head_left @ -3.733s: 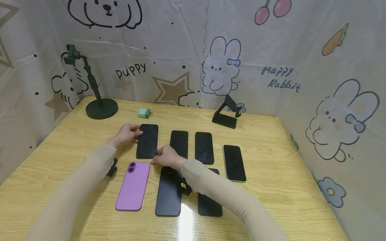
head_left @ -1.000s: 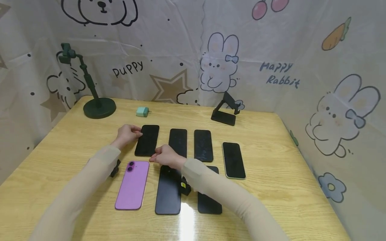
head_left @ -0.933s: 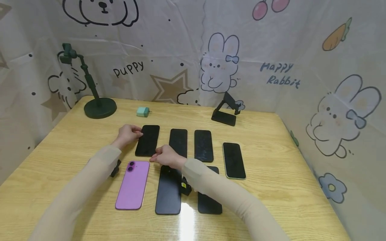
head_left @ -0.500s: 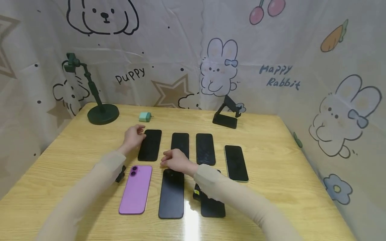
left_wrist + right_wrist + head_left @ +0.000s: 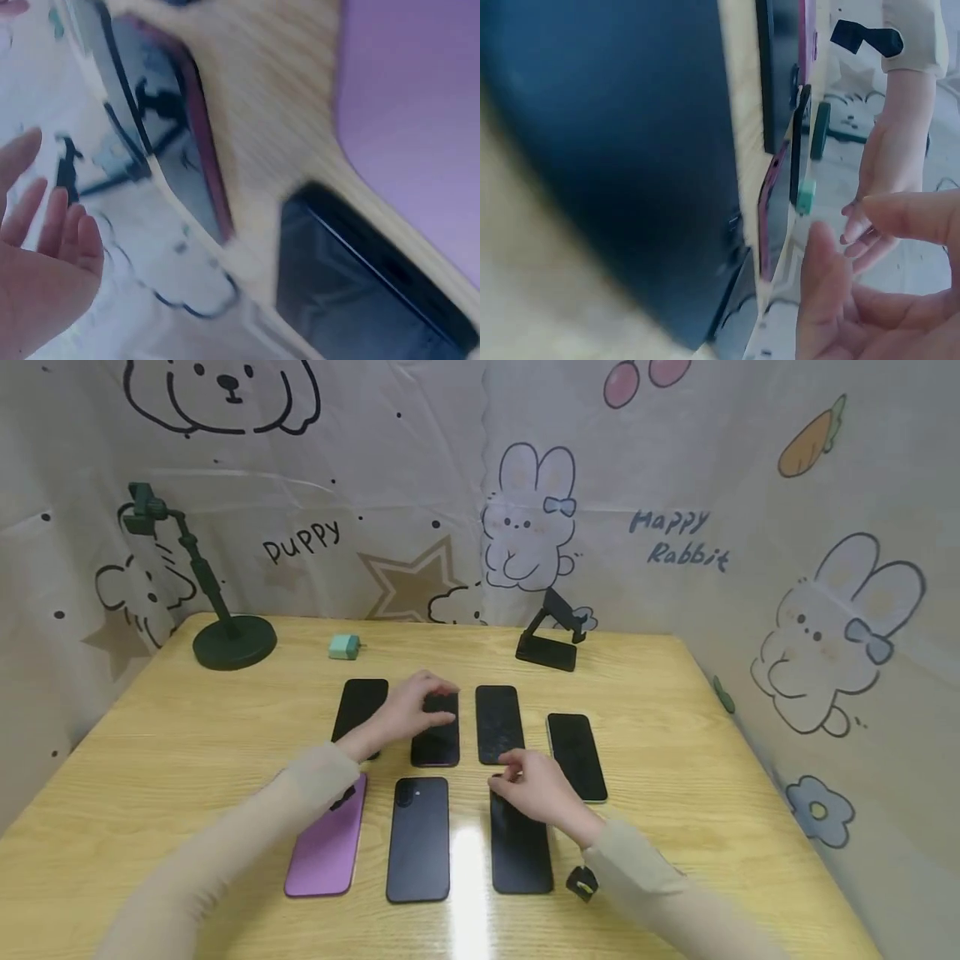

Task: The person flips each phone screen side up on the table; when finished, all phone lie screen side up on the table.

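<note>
My left hand [image 5: 401, 714] hovers over a black-screened phone [image 5: 436, 745] with a purplish edge, second from the left in the back row. Its fingers are spread and hold nothing; in the left wrist view the hand [image 5: 45, 277] appears with loose fingers beside that phone. Over the top end of a dark phone [image 5: 521, 856] at front right is my right hand [image 5: 536, 785], thumb and fingers apart. The right wrist view shows a gap between this hand's fingers [image 5: 825, 292]. A black phone [image 5: 360, 706] at back left is partly covered by the left wrist.
In the front row lie a purple phone [image 5: 326, 852] and a dark phone [image 5: 418, 852] with its camera up. More phones lie at right: a black one [image 5: 498, 718] and a pale-edged one [image 5: 576, 756]. Behind stand a green stand [image 5: 234, 643], a mint charger [image 5: 344, 647] and a black stand [image 5: 546, 652].
The left hand has left the back-left phone's edge and moved right over the neighbouring phone. The right hand has moved right, from above the middle front phone to the front-right one.
</note>
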Available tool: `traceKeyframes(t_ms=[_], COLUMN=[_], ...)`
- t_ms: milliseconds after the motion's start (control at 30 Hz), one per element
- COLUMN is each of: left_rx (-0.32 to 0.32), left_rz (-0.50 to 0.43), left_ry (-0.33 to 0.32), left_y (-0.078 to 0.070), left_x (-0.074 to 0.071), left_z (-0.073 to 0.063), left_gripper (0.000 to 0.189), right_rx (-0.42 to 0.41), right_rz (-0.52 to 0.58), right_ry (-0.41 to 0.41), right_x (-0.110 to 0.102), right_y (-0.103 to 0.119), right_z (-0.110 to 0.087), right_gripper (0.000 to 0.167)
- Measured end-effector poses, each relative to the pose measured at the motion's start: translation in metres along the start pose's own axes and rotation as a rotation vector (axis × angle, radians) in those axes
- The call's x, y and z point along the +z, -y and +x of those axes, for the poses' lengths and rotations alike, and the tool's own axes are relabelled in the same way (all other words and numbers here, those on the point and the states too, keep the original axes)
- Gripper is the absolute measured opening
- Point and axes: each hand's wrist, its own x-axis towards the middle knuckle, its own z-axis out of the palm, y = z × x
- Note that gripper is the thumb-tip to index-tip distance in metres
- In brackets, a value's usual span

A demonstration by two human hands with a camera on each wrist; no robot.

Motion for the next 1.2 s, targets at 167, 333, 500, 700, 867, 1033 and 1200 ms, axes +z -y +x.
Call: traceKeyframes(t_ms=[167, 333, 500, 700, 867, 1033, 1200], left_rx=[0.153, 0.211, 0.219, 0.161, 0.143, 0.131, 0.144], left_rz=[0.037, -0.005, -0.02, 0.012, 0.036, 0.053, 0.094], left_ry=[0.192, 0.341, 0.442, 0.537, 0.57, 0.575, 0.579], left_y=[-0.023, -0.039, -0.047, -0.05, -0.05, -0.051, -0.054], left_x=[0.018, 0.028, 0.036, 0.05, 0.057, 0.06, 0.063], left_z=[-0.002, -0.004, -0.004, -0.003, -0.005, -0.006, -0.005], left_gripper=[0.039, 0.04, 0.043, 0.054, 0.057, 0.06, 0.068], right_rx=[0.094, 0.173, 0.212, 0.248, 0.213, 0.196, 0.186], right_rz=[-0.113, -0.213, -0.265, -0.242, -0.209, -0.196, -0.198], right_ry=[-0.049, -0.005, 0.002, 0.035, 0.057, 0.08, 0.088], right_x=[0.001, 0.009, 0.016, 0.018, 0.021, 0.026, 0.027], right_y=[-0.018, -0.025, -0.026, -0.028, -0.029, -0.031, -0.031], right_z=[-0.036, -0.06, -0.075, -0.084, -0.089, -0.09, -0.088], right_gripper=[0.052, 0.071, 0.078, 0.079, 0.085, 0.096, 0.105])
